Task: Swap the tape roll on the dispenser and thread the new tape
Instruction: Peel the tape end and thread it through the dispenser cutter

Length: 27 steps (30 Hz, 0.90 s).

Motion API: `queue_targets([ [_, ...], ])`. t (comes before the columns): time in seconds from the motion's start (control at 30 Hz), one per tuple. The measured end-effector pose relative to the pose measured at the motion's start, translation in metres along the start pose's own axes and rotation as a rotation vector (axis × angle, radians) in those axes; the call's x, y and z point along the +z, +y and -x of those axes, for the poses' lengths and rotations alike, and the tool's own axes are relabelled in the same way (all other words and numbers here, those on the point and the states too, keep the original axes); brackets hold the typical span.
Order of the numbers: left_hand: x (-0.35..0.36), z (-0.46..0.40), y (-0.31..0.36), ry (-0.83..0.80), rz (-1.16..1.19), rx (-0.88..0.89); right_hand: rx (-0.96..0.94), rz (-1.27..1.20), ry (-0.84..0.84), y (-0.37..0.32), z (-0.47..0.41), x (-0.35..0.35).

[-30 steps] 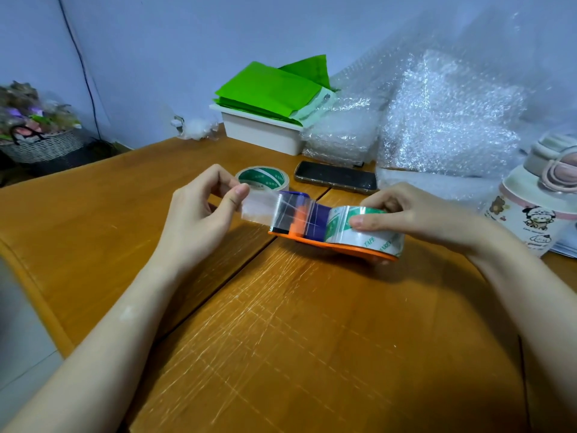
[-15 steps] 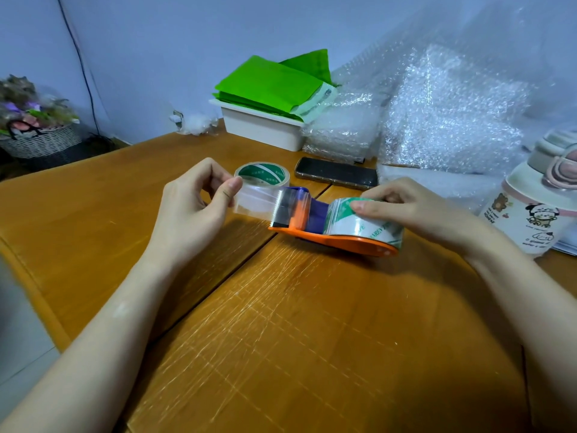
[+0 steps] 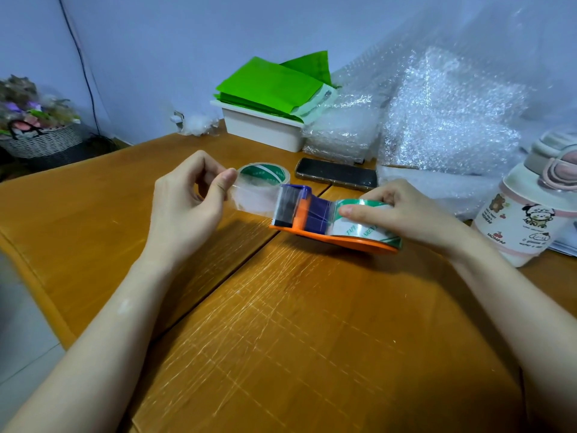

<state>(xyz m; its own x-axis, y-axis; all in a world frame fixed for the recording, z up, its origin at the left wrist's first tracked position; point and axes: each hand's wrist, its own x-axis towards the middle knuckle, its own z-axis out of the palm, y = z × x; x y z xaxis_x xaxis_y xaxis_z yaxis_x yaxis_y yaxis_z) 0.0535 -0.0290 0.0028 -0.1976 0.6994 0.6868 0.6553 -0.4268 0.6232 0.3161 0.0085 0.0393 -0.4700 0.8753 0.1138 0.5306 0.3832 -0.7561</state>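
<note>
An orange and blue tape dispenser (image 3: 315,231) lies on its side on the wooden table (image 3: 281,323). A clear tape roll with green print (image 3: 363,225) sits on its hub. My right hand (image 3: 396,210) grips that roll, index finger laid along its top. My left hand (image 3: 187,201) pinches the free end of the clear tape strip (image 3: 254,198), which runs from the dispenser's front end out to the left. A second tape roll with a green core (image 3: 263,175) lies flat on the table behind the strip.
A black phone (image 3: 337,176) lies behind the dispenser. Bubble wrap (image 3: 437,120) piles up at the back right, beside a white box topped with green sheets (image 3: 268,89). A white cartoon-printed bottle (image 3: 527,210) stands at the right. A flower basket (image 3: 37,132) sits far left.
My left hand has drawn the tape strip a little further left, so more clear tape shows past the dispenser's front. The right hand stays on the roll.
</note>
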Motion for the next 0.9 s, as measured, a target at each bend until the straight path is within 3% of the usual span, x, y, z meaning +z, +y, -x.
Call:
queue_targets([
  [0.2, 0.001, 0.0, -0.003, -0.015, -0.004, -0.023, 0.044, 0.051, 0.014, -0.001, -0.002, 0.0],
  [0.6, 0.004, 0.001, -0.008, -0.079, -0.027, -0.055, 0.032, -0.034, -0.242, -0.002, 0.001, -0.018],
  [0.9, 0.003, 0.0, -0.005, -0.041, -0.025, -0.036, -0.012, -0.022, -0.147, 0.002, -0.001, -0.013],
])
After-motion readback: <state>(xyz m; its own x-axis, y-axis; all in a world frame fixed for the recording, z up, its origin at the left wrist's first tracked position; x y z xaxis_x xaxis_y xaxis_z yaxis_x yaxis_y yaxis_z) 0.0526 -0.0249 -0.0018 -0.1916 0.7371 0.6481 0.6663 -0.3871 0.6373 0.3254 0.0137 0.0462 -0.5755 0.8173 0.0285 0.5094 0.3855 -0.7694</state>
